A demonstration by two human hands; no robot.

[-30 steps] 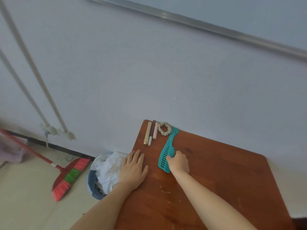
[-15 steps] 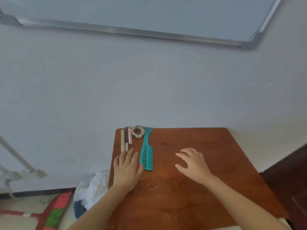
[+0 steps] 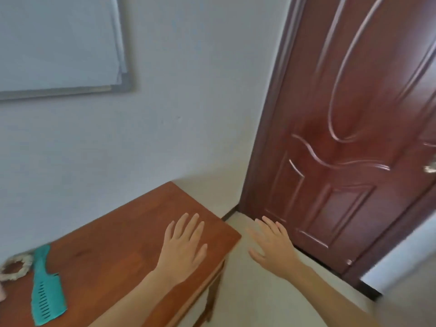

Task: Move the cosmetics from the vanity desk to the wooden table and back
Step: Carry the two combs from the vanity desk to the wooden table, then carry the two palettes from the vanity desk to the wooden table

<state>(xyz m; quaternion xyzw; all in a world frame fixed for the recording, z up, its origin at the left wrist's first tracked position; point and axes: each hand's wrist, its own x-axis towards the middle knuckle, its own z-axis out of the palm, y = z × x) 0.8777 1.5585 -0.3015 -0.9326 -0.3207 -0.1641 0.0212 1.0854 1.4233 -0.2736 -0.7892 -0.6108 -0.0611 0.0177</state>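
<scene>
A teal comb lies on the wooden table near its left end. Beside the comb's handle sits a beige scrunchie, partly cut off by the frame edge. My left hand hovers flat over the table's right end, fingers spread and holding nothing. My right hand is off the table to the right, over the floor, also spread and holding nothing. The stick-shaped cosmetics are out of view to the left.
A dark red wooden door stands shut at the right, with a metal handle at the frame edge. A whiteboard hangs on the pale wall above the table. Light floor lies between table and door.
The view has swung right, from the table's left end toward the door. My right hand let go of the comb and moved off the table; my left hand moved to the table's right end.
</scene>
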